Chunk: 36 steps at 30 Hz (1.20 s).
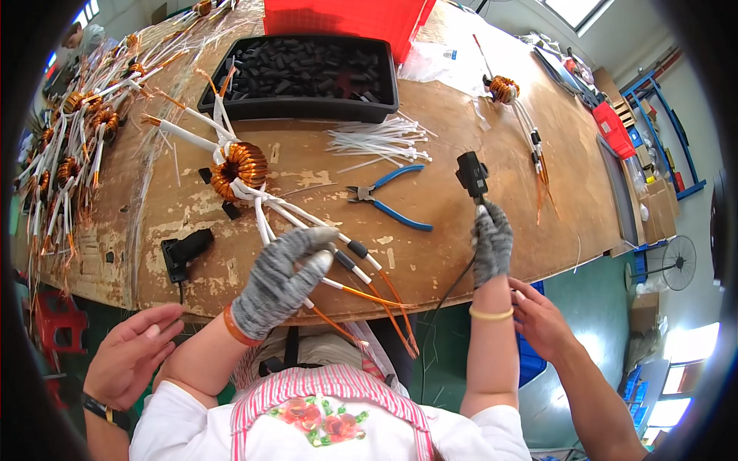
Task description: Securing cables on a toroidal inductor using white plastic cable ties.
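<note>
My left hand [280, 280], in a grey glove, hovers at the leads of a copper-wound toroid coil [240, 169]. Its thumb and fingers are apart, with white-sleeved leads [296, 219] running beneath and beside them; no grip on them is seen. My right hand [492, 242], also gloved, is closed around the lower end of a small boxy black device [472, 175], whose thin cable hangs toward the table edge. Blue-handled cutting pliers [396, 198] lie between my hands. Near them is a pile of white cable ties [377, 142].
A black tray [300, 110] of short black sleeves stands behind the coil, a red bin [338, 23] beyond it. Many coils [104, 123] heap at left; another coil [503, 90] lies at right. A second black device [187, 252] lies near-left. Another person's bare hands [142, 349] flank my arms.
</note>
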Motion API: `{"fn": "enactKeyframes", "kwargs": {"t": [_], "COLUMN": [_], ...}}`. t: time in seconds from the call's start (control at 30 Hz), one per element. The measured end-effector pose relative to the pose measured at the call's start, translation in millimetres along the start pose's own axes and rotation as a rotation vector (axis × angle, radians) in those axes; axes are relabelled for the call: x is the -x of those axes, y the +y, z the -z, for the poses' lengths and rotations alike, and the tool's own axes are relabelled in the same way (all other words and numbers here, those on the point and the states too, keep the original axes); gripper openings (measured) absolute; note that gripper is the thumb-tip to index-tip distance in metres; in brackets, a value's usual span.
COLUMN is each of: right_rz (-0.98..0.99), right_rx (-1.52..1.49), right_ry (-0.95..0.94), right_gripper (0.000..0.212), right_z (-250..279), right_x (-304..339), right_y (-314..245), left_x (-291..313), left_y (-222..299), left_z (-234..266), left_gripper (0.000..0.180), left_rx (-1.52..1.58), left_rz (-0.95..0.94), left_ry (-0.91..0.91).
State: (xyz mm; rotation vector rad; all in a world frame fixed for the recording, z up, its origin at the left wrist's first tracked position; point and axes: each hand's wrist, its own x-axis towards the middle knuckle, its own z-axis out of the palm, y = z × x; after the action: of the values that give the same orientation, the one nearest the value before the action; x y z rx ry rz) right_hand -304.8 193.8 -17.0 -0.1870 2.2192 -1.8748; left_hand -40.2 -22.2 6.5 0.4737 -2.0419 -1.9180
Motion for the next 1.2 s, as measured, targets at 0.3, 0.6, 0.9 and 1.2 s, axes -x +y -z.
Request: {"fn": "enactKeyframes", "kwargs": {"t": [0.3,0.6,0.9,1.2], "right_rz": [0.639,0.755,0.124,-0.033], "right_rx": [0.335,0.293,-0.152,-0.454], "right_ry": [-0.108,-0.350,-0.396,-0.354], "right_gripper": [0.026,0.032,0.042,0.063], "right_z": [-43,-44,-33,-50], "right_x": [123,130,118,109], "right_y": [-3,-14,-39,-30], "left_x": [-36,-37,-30,-23], "left_y": [9,4,-2,2], "left_z": [-56,-57,-63,-66], "left_gripper": [0.066,0.059,0.051,0.056], "left_rx": [0.526,0.597,0.634,0.507], "left_rz": [0.098,0.173,0.150,0.182], "left_ry": [-0.265,-0.097,-0.165,-0.272]}}
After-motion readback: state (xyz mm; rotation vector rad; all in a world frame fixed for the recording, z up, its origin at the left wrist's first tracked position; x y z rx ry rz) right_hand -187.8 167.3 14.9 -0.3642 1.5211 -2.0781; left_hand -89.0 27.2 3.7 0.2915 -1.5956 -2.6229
